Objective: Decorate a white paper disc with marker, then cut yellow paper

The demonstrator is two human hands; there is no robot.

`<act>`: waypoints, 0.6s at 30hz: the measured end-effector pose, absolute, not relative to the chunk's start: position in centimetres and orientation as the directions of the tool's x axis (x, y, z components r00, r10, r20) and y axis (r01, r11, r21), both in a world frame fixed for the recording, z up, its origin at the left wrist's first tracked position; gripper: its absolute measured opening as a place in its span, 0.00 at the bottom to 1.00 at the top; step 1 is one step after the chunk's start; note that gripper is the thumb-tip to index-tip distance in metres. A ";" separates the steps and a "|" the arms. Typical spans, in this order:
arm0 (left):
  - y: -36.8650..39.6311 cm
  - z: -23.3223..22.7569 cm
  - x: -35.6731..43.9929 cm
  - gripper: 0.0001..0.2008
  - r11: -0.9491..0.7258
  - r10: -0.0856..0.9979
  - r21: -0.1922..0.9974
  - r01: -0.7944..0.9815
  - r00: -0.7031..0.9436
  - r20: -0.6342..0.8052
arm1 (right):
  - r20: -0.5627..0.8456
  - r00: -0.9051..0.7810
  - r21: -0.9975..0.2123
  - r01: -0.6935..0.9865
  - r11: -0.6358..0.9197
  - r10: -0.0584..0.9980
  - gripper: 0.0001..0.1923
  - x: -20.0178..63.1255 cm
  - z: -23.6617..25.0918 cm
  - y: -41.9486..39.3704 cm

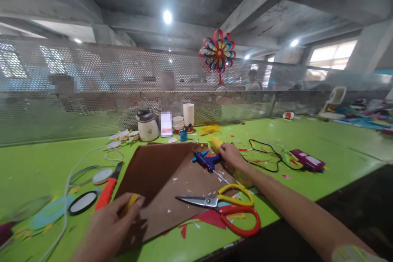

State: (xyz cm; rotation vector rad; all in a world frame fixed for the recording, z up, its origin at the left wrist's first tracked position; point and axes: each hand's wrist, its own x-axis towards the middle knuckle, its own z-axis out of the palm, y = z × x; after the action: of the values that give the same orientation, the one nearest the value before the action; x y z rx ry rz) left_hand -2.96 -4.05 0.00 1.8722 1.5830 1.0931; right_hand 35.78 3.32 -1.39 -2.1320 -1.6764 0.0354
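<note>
My left hand (112,223) pinches a small yellow paper piece (132,202) at the near edge of a brown paper sheet (159,172) on the green table (37,163). My right hand (230,154) reaches across the sheet and grips a blue glue gun (206,160) by its handle, the nozzle pointing toward me. A yellow object (216,143) sits just behind that hand. Scissors (225,205) with yellow and red handles lie closed on the sheet between my arms.
A red-handled utility knife (108,188), tape rolls (102,175) and white cable lie left. A white kettle (147,127), paper cups (188,114) and a blue cup stand at the back by a perforated metal screen. A black cord runs to a purple device (308,159). A paper flower (217,52) hangs above.
</note>
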 end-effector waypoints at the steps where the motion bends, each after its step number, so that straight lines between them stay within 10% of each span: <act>1: -4.5 0.2 -2.1 0.17 -0.250 0.964 0.780 0.573 0.072 0.256 | 0.247 0.285 -0.360 0.914 -0.186 0.926 0.15 35.9 -1.3 3.4; 7: -4.1 1.7 2.0 0.20 -0.165 0.950 0.842 0.513 0.313 -0.005 | 0.201 0.366 -0.462 0.853 -0.242 0.909 0.15 36.8 -1.3 4.3; 18: -1.4 0.3 4.3 0.22 -0.091 0.928 0.909 0.406 0.367 -0.071 | -0.025 0.406 -0.438 0.817 -0.375 0.914 0.17 38.8 -1.3 6.7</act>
State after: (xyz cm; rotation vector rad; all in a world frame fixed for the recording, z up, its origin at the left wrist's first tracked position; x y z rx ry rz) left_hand 4.26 -1.40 0.30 1.6784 1.1978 0.6883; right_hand 38.78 6.68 -1.35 -2.3107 -1.4922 0.3751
